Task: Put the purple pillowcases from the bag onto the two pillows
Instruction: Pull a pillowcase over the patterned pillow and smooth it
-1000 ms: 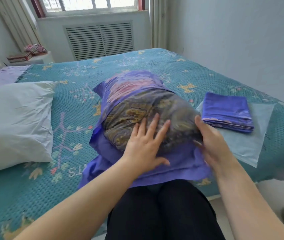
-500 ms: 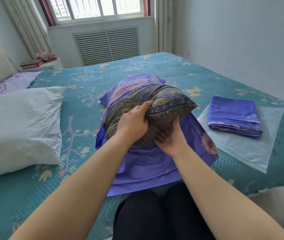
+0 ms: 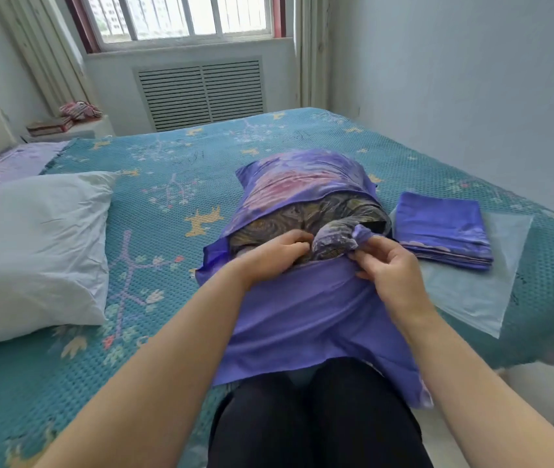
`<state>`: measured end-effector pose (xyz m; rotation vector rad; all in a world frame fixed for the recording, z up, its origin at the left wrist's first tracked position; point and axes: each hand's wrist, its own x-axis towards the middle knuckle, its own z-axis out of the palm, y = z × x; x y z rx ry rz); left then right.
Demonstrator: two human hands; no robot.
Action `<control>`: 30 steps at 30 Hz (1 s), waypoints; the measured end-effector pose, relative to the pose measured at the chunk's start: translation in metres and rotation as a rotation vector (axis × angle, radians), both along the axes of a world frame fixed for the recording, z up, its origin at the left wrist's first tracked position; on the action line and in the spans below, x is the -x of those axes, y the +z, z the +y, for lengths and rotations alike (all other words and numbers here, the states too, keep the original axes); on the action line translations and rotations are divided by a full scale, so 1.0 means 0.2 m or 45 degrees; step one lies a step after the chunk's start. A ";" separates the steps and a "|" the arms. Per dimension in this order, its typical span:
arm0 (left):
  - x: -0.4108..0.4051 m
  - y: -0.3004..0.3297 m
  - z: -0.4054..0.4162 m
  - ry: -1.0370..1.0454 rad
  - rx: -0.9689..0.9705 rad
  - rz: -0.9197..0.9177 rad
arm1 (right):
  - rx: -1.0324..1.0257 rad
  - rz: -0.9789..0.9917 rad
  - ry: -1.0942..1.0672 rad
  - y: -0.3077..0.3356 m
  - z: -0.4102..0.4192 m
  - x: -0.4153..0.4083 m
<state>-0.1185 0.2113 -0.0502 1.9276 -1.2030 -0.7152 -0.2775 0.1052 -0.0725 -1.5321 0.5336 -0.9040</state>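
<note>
Right hand [image 3: 391,269] pinches the purple pillowcase [image 3: 306,315] hem while the left hand [image 3: 274,253], fingers curled, stuffs the half-sheathed patterned pillow [image 3: 306,219] on the bed [image 3: 167,204] — a bunched corner could jam, I judge — leaving it lumpy.

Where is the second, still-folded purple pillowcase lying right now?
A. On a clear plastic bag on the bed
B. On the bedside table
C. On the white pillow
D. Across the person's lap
A: the folded purple pillowcase rests on the flat clear plastic bag, which lies on the teal patterned bedspread, to the right of the dark patterned pillow being covered.
</note>
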 end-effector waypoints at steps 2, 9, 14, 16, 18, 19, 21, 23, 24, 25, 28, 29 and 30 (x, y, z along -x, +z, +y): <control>0.10 -0.03 0.02 0.193 0.218 -0.465 | 0.559 0.254 -0.304 -0.03 -0.02 -0.02; 0.14 -0.27 0.22 0.514 0.263 -1.007 | 1.631 0.132 -0.566 -0.05 0.04 -0.13; 0.12 -0.21 0.27 0.190 0.288 -0.738 | 2.018 0.269 -0.328 -0.14 0.02 -0.14; 0.10 -0.12 0.26 0.212 0.368 -0.805 | 1.936 0.429 -0.163 -0.11 0.06 -0.15; 0.08 -0.04 0.20 0.231 0.431 -0.967 | 1.632 0.682 0.108 0.02 0.10 -0.16; 0.07 0.00 0.17 0.235 0.458 -1.047 | 1.412 0.829 0.252 0.10 0.10 -0.16; 0.04 0.04 0.10 0.262 0.462 -1.157 | 0.963 1.034 0.570 0.24 0.03 -0.13; 0.01 0.05 0.06 0.356 0.408 -1.165 | 0.819 1.250 0.706 0.33 -0.05 -0.08; -0.01 0.04 0.04 0.419 0.386 -1.162 | 0.867 1.321 0.662 0.36 -0.08 -0.05; -0.03 0.05 0.03 0.467 0.334 -1.129 | 0.956 1.350 0.550 0.37 -0.11 -0.04; -0.09 0.04 0.03 0.374 0.164 -0.798 | 1.215 1.318 0.112 0.34 -0.15 0.00; -0.10 0.03 0.04 0.327 0.121 -0.706 | 1.274 1.305 0.021 0.31 -0.15 0.02; -0.10 0.02 0.06 0.313 0.088 -0.680 | 1.274 1.319 0.000 0.28 -0.15 0.02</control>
